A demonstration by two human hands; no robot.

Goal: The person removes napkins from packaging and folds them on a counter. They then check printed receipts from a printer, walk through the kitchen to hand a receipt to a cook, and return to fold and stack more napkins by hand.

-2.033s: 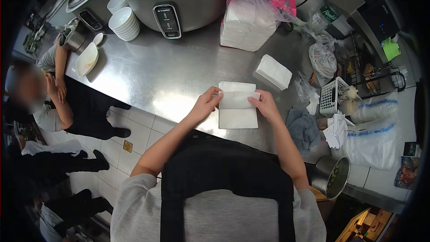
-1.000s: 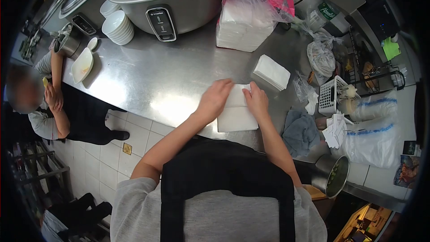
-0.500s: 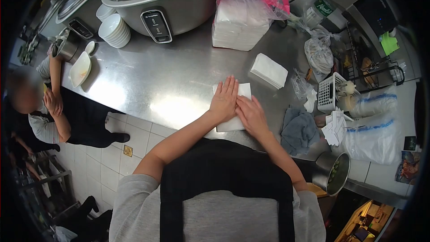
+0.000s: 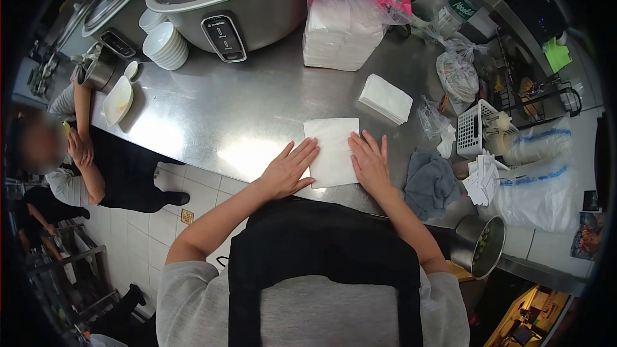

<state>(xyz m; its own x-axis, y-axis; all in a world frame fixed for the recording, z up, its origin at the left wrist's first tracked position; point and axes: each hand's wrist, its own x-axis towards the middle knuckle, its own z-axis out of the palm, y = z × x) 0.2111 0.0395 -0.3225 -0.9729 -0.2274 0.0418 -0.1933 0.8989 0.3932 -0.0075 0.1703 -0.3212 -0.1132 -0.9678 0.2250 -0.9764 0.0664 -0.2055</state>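
Note:
A white paper napkin (image 4: pixel 332 154) lies flat on the steel counter (image 4: pixel 241 115) in front of me. My left hand (image 4: pixel 289 168) rests at its left edge, fingers stretched out and the thumb apart. At the right edge, my right hand (image 4: pixel 371 164) lies with its fingertips on the paper, fingers extended. Neither hand grips anything. Beyond my right hand sits a small stack of folded napkins (image 4: pixel 385 98). Farther back stands a tall pile of white napkins (image 4: pixel 342 38), partly covered by clear plastic.
Large rice cookers (image 4: pixel 244 0) and stacked white bowls (image 4: pixel 166 46) stand along the back left. A grey cloth (image 4: pixel 430 183), a white basket (image 4: pixel 474 130) and a metal pot (image 4: pixel 479 247) are on the right. Another person (image 4: pixel 77 148) stands at the left end, near an oval dish (image 4: pixel 118 101).
My hands have moved apart from the middle of the napkin, the left toward its left edge and the right toward its right edge. More of the napkin shows now.

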